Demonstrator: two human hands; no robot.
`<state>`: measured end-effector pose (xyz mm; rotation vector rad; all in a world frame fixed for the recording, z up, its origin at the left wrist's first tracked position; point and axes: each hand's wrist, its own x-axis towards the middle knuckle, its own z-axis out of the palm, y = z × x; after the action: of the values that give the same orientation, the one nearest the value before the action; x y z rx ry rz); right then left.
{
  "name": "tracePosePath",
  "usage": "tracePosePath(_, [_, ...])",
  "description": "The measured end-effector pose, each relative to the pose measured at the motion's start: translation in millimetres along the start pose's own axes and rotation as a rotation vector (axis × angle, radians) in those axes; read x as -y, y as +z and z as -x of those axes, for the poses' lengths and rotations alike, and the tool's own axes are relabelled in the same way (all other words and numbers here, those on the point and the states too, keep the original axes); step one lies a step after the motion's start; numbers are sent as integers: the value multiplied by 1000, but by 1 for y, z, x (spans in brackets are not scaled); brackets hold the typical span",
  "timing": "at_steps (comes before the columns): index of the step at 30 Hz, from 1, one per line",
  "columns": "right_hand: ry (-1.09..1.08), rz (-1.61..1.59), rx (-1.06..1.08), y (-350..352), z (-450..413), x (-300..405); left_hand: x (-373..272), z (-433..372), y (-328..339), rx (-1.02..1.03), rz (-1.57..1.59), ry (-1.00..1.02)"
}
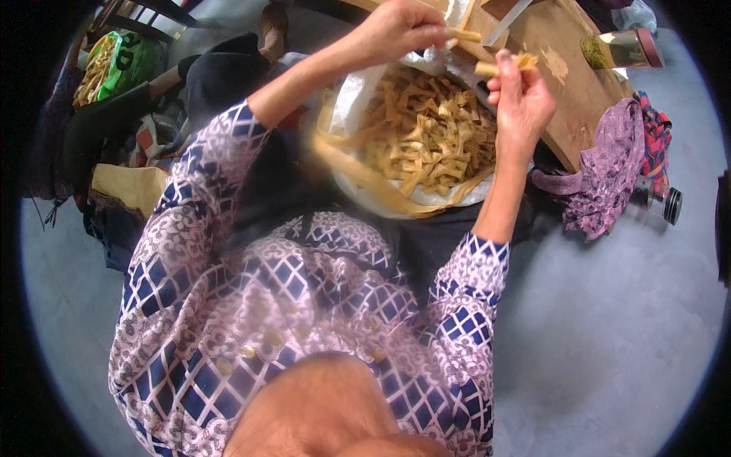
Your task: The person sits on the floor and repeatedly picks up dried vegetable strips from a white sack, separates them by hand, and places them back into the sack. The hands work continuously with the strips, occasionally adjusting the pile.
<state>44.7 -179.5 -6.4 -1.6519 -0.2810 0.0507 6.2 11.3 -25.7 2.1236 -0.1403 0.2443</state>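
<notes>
My left hand [408, 28], at the top of the head view, pinches a tan strip of dried plant fibre [465, 35]. My right hand [522, 100] holds a short folded piece of the same material [485, 69] between thumb and fingers, with a frayed end beyond the thumb. Below both hands stands an open white woven sack [351, 105], filled with short knotted or folded tan pieces [440, 137]. A long tan band [365, 171], partly blurred, curves along the sack's left and near sides. Close above my right hand, a metal blade [505, 24] slants up over the wood.
A wooden board or low table [571, 97] lies at the upper right, bearing a lidded jar [619, 48]. Purple cloth [611, 165] drapes near its corner, beside a clear bottle [657, 200]. At left sits another person [223, 74] near a green bag [128, 65] of tan pieces.
</notes>
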Motion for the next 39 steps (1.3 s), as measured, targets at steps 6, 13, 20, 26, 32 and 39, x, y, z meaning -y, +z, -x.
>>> tracePosePath(6, [-157,279,88,-7,50,-2,-36,45,27,130,33,151])
tracePosePath(13, [-11,384,177,4,76,-35,-29,85,52,224,-78,122])
tracePosePath(20, [221,132,206,-12,92,-48,-13,104,17,252,-170,203])
tracePosePath(26, [456,15,439,-12,114,-57,10,98,6,404,115,-134])
tracePosePath(32, [492,84,282,-13,113,-64,8,106,14,327,260,-30])
tracePosePath(39, [481,9,450,-20,115,-63,0,105,11,378,118,-24])
